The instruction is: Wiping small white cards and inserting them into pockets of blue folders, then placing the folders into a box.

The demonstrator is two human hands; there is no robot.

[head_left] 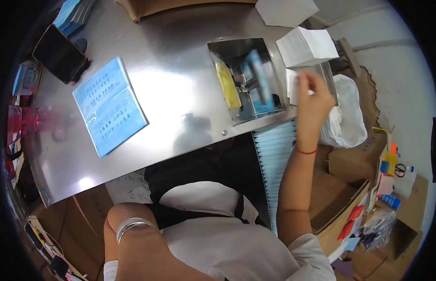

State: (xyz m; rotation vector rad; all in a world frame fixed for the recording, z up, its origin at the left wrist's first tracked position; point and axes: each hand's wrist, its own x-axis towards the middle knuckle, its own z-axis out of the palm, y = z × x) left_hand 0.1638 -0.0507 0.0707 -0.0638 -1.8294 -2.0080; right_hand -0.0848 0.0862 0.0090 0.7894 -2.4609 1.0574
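right hand (314,100) is up at the far right edge of the shiny steel worktop (171,93), its grip pinched on a thin white paper sheet (293,86) just below the stack of white paper slips (306,46), beside the open rectangular steel hopper (246,79). left hand is out of sight, only the forearm with a silver bangle (131,227) showing low down, so its grip can't be told. a blue plastic-wrapped leaflet pack (109,105) lies well apart to the left.

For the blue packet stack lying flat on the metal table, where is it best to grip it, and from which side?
Probably grip the blue stack at its long right edge, coming from the right. It lies flat and tilted on the table, with bare metal along that edge, so fingers could slide under it there. The left side looks more crowded, with a phone and red things nearby. The right hand is at the white cards.
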